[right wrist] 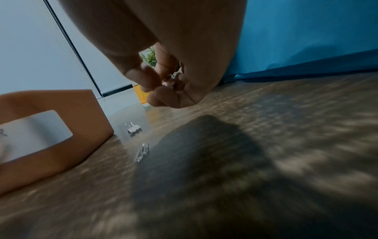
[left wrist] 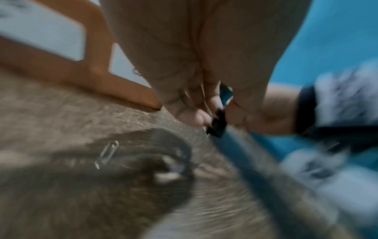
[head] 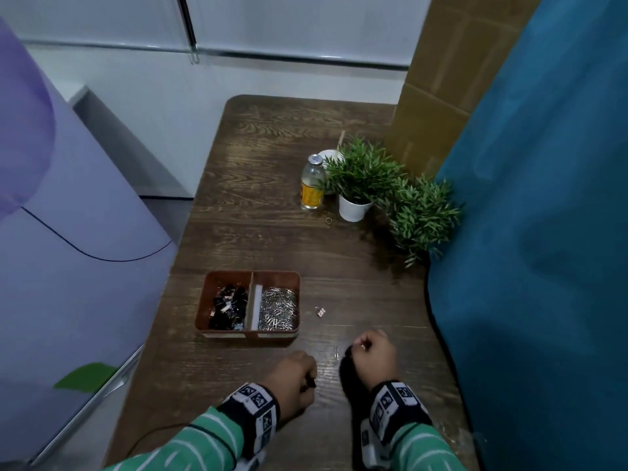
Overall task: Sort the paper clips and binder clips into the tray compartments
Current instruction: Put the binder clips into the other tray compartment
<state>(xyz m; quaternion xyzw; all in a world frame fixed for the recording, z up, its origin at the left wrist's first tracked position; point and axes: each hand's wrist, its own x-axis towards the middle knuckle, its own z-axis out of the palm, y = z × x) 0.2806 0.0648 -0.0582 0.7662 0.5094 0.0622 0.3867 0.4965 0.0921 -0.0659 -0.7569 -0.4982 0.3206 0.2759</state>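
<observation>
1. Head view: tray (head: 292, 278) sitting ahead-left of both hands on counter (head: 272, 198); binder clips in left compartment, paper clips in right.
2. Loose paper clip (head: 336, 352) lying between hands, long axis pointing away, right hand (head: 373, 350) nearer.
3. Left hand (head: 292, 379) pinching black binder clip (left wrist: 218, 122).
4. Right hand curling, pinching small metal piece (right wrist: 175, 76), likely a clip.
5. Stray binder clip (head: 319, 311) sitting just right of tray.

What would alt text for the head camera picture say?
Two hands, left pinching a black binder clip and right a small metal clip, hover over a wooden table near a two-compartment tray of sorted clips.
</observation>
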